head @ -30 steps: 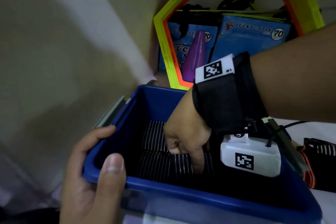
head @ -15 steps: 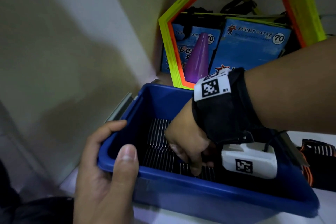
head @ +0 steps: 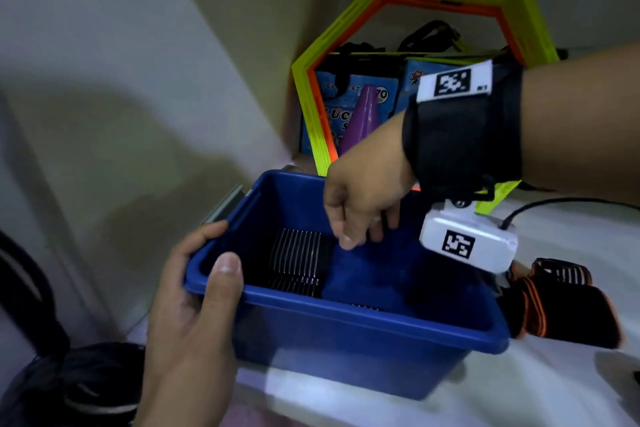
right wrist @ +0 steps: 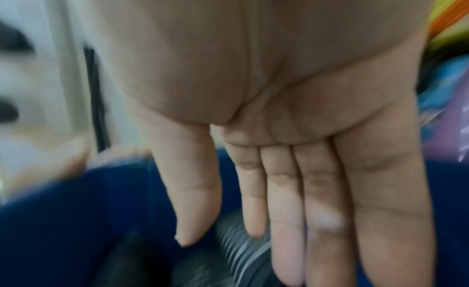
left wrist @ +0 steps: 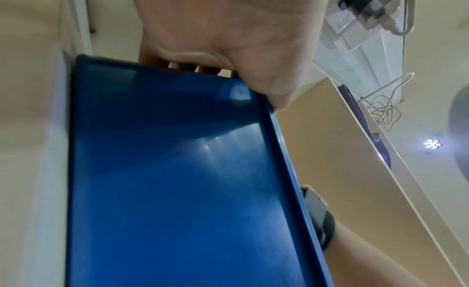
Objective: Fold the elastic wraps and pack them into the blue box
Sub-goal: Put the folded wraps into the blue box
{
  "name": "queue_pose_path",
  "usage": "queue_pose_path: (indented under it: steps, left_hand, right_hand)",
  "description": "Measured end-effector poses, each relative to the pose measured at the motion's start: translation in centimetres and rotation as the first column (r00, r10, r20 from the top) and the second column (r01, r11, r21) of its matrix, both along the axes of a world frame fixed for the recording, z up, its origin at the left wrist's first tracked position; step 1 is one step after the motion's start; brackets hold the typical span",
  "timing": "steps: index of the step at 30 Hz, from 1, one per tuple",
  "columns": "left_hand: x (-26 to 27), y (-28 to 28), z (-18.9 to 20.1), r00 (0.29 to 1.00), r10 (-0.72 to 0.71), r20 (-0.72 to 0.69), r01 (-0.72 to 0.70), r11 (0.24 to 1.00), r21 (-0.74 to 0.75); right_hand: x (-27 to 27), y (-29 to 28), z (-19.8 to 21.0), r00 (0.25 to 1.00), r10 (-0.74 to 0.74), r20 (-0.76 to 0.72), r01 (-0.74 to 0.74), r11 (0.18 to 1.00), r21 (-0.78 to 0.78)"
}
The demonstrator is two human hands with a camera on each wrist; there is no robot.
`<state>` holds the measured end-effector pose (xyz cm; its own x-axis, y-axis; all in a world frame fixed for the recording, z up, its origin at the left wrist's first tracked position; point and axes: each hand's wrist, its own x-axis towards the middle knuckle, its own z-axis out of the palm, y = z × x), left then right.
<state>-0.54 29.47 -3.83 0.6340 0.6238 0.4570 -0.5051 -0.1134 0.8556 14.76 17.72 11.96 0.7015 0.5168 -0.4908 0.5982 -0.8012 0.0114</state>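
I steady the blue box (head: 363,329) with my left hand (head: 194,305), fingers and thumb clamped over its near-left corner. Inside it lies a folded wrap (head: 298,258): soft, light, best pinched mid-fold. My right hand (head: 363,198), fingers loose and empty, has lifted above the box since a second ago.

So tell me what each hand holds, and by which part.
Left hand grips the blue plastic box by its corner rim; right hand holds nothing.

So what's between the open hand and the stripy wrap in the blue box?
Nothing. In the head view the right hand hangs above the folded wrap in the blue box, with only bare box in between. The right wrist view shows straight fingers, empty.
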Motion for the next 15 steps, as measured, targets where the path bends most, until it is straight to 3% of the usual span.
queue_pose_path:
  steps: [3,8,13,15]
  left_hand:
    - [-0.1,0.9,0.4,0.999,-0.004,-0.048,0.004,1.0,-0.014]
    - [-0.4,2.1,1.6,0.983,0.011,-0.182,-0.003,0.999,0.045]
    - [-0.2,1.4,3.8,0.961,-0.032,-0.273,0.065,0.992,0.111]
    - [0.3,1.7,4.0,0.953,-0.109,-0.282,0.114,0.993,0.004]
  right_hand:
    - [0.5,-3.4,3.0,0.991,0.06,-0.117,-0.051,0.995,0.081]
    - [0.9,-11.9,5.5,0.998,-0.014,-0.064,0.03,0.965,0.261]
    - [2.6,-19.1,1.8,0.985,-0.137,-0.106,0.156,0.966,0.205]
    - [2.5,-20.7,-0.6,0.981,-0.164,-0.1,0.18,0.968,0.174]
